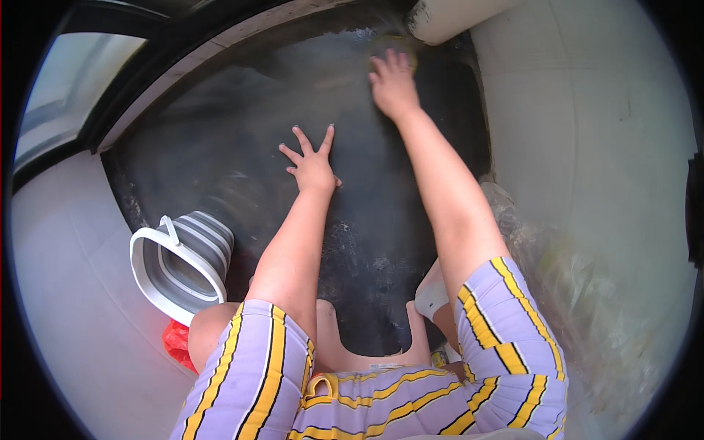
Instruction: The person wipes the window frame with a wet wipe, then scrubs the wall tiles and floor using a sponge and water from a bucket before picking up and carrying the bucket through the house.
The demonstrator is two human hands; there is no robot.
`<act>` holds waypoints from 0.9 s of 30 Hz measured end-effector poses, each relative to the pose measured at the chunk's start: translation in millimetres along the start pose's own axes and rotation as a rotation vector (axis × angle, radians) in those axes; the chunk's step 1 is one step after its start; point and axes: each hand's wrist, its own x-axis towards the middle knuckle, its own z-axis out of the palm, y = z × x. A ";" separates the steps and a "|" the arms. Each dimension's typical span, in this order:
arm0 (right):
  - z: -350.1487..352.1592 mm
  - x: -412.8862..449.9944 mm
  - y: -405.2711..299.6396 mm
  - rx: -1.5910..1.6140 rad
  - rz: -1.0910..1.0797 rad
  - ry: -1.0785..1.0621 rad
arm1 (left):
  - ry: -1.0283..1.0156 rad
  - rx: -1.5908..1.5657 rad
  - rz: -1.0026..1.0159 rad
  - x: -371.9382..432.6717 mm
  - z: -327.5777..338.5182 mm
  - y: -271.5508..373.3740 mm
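My left hand (pixel 312 166) rests palm down on the dark, wet-looking floor (pixel 247 137), fingers spread and holding nothing. Farther ahead, my right hand (pixel 394 85) reaches out with its fingers over a round, yellow-edged thing (pixel 413 54). Blur and the fingers hide most of that thing, so its kind and the grip on it are unclear. Close beyond the right fingertips is the end of a pale pipe (pixel 432 25). Whitish marks (pixel 385 269) streak the floor between my forearms.
A grey-and-white collapsible bucket (pixel 217 234) stands left, beside a red plastic bag (pixel 177 341). A pink plastic stool (pixel 352 358) is between my legs. Clear plastic sheeting (pixel 577 291) lies along the right wall (pixel 599 110). A dark-framed window (pixel 77 82) borders the upper left.
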 end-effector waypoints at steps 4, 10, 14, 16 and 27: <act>2.7 64.5 14.2 -0.146 -0.024 -0.094 | -0.010 -0.037 0.059 -2.4 -1.9 13.5; -37.5 137.9 5.9 0.005 0.197 -0.467 | -0.023 -0.008 0.032 2.2 0.1 -5.1; -8.5 135.8 -24.8 -0.389 -0.082 -0.347 | -0.019 0.001 0.075 1.8 0.1 9.8; -1.1 112.6 -83.7 -0.219 -0.263 -0.291 | -0.024 0.014 0.049 2.8 0.6 -2.6; -4.8 93.1 19.0 0.026 -0.111 -0.019 | 0.110 0.068 0.064 10.9 19.8 -1.9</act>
